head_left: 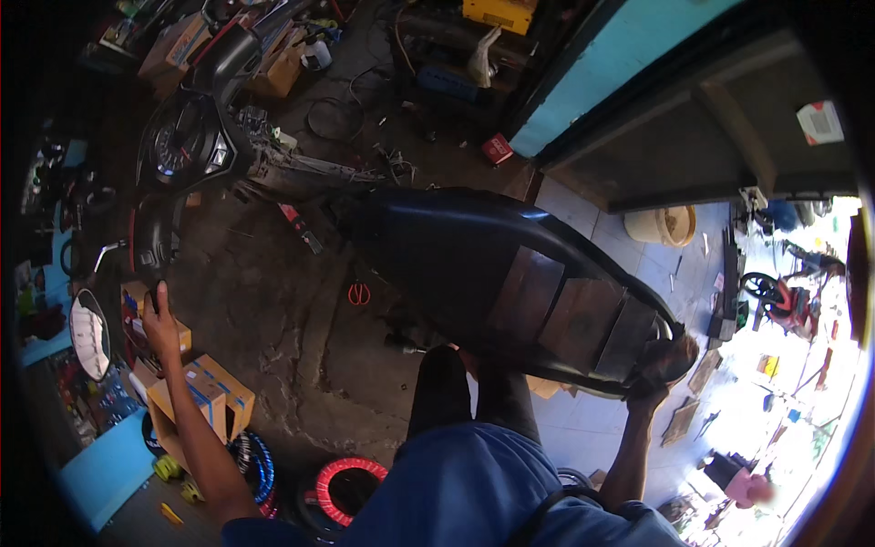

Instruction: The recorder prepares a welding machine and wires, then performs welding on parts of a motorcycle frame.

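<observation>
A motor scooter stands across the view in front of me, its front to the left and its tail to the right. My left hand (162, 330) is closed round the end of the handlebar (153, 244), thumb pointing along it. At the tail, my right hand (649, 390) grips the rear grab rail (682, 351); its fingers are partly hidden in shadow. The long black seat (437, 242) has flat brown pieces (583, 314) on its rear part. Beside the left grip are the round mirror (89, 335) and, further up, the speedometer (175, 149). Wiring (392, 167) lies bare behind the handlebar.
Cardboard boxes (214, 398) and a red-wrapped tyre (351, 474) stand near my left side. Orange-handled scissors (359, 294) and a red tool (301, 228) lie on the floor. A white bucket (661, 226) stands by the door (693, 128). Another person (743, 483) is outside at right.
</observation>
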Demonstrator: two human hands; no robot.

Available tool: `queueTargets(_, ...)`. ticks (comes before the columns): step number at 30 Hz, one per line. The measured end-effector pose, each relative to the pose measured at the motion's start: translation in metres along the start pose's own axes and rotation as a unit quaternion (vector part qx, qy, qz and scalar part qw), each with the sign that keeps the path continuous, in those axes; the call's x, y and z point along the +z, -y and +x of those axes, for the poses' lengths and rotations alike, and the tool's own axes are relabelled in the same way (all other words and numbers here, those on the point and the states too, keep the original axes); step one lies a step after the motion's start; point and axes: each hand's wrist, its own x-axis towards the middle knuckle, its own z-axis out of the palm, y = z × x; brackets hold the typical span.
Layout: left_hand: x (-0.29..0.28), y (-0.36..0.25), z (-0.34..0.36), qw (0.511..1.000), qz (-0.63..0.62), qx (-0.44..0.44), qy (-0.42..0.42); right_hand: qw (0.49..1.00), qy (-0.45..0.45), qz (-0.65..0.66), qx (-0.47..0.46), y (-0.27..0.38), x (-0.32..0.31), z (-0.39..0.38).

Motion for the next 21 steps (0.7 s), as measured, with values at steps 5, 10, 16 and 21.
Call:
queueTargets(5,-0.004,-0.001,0.001,0.999,0.023,-0.035,0.009,0.998,-0.053,-0.018,-0.028,0.002,0.000,0.000)
queueTargets(10,-0.003,-0.006,-0.001,0.997,-0.001,-0.073,0.020,0.995,-0.089,0.039,0.019,0.004,-0.006,0.004)
queueTargets(16,-0.006,0.000,-0.004,0.996,-0.001,-0.082,0.021,0.991,-0.126,0.034,-0.008,0.010,0.023,0.004)
queueTargets(21,-0.003,-0.001,0.003,0.997,-0.015,-0.070,0.004,0.988,-0.151,-0.017,0.030,0.018,0.040,0.003)
